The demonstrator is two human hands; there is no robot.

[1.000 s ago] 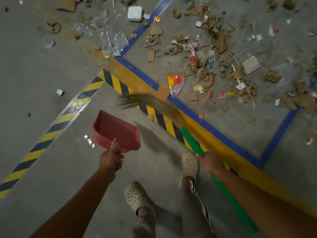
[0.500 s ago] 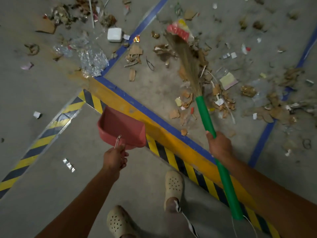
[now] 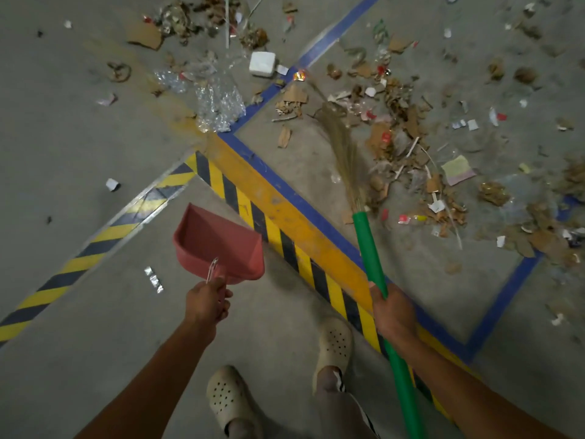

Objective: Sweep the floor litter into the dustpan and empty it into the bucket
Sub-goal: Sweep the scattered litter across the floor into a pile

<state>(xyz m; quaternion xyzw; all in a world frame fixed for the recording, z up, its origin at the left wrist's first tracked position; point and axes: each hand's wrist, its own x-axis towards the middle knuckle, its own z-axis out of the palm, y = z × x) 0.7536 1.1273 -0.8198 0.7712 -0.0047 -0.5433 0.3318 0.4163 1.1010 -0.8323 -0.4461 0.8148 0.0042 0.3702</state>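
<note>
My left hand (image 3: pixel 207 304) grips the handle of a red dustpan (image 3: pixel 218 243), which hangs empty above the grey floor just left of the striped tape. My right hand (image 3: pixel 392 312) grips the green handle of a broom (image 3: pixel 368 245). Its straw bristles (image 3: pixel 343 150) reach into the litter (image 3: pixel 405 144): torn cardboard, paper scraps and wrappers spread across the floor inside the blue lines. No bucket is in view.
Yellow-black hazard tape (image 3: pixel 285 245) and blue tape (image 3: pixel 304 201) cross the floor. Clear crumpled plastic (image 3: pixel 218 103), a white foam block (image 3: pixel 262 64) and a cardboard piece (image 3: pixel 144 34) lie farther back. A foil scrap (image 3: pixel 153 279) lies left of the dustpan. My feet in pale clogs (image 3: pixel 334 342) stand below.
The broom bristles have swung from the left by the hazard tape out over the litter, then pulled back a little toward me. The dustpan has stayed in my left hand.
</note>
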